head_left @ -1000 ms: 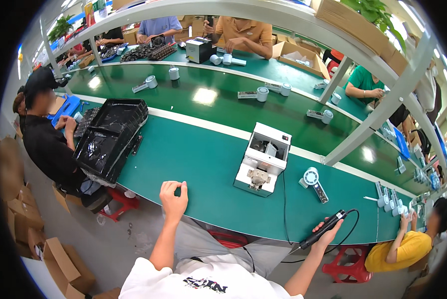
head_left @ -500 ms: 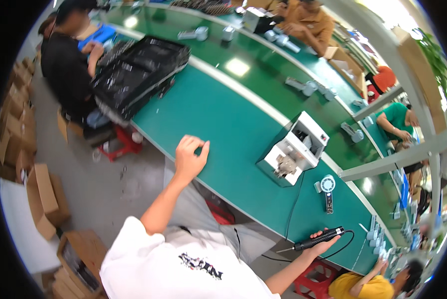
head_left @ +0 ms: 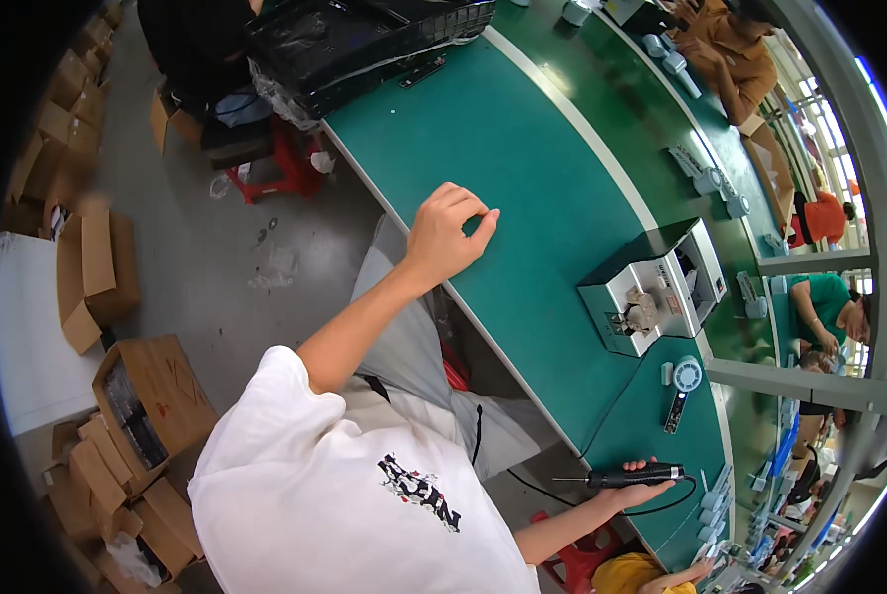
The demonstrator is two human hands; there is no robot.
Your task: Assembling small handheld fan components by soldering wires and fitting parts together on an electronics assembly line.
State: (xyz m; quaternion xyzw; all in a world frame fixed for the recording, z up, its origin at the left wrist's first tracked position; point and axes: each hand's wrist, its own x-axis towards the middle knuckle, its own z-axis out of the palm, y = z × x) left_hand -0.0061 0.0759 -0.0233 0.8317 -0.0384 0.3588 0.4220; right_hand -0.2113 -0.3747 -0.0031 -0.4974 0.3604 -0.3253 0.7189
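Resting at the near edge of the green worktable, my left hand [head_left: 448, 236] has its fingers loosely curled and the thumb apart, with nothing seen in it. My right hand [head_left: 646, 485] is closed around the black electric screwdriver [head_left: 627, 477], held level with its thin bit pointing left. A black cord loops from the handle's right end. Beyond that hand, a small light-blue handheld fan [head_left: 687, 375] lies on the table with its handle toward me. Farther up stands a silver and black screw feeder machine [head_left: 641, 297], apart from both hands.
A black plastic tray [head_left: 364, 45] sits at the table's far left end. Behind the worktable [head_left: 523, 163] runs a green conveyor [head_left: 602, 109] carrying several fan parts. Cardboard boxes [head_left: 97, 262] crowd the floor at left. Co-workers sit around; a yellow sleeve [head_left: 627, 574] is at lower right.
The whole view has turned, shifting the table's contents rightward in the picture. My right hand keeps the screwdriver, now lying more level. The left hand keeps its curled pose.
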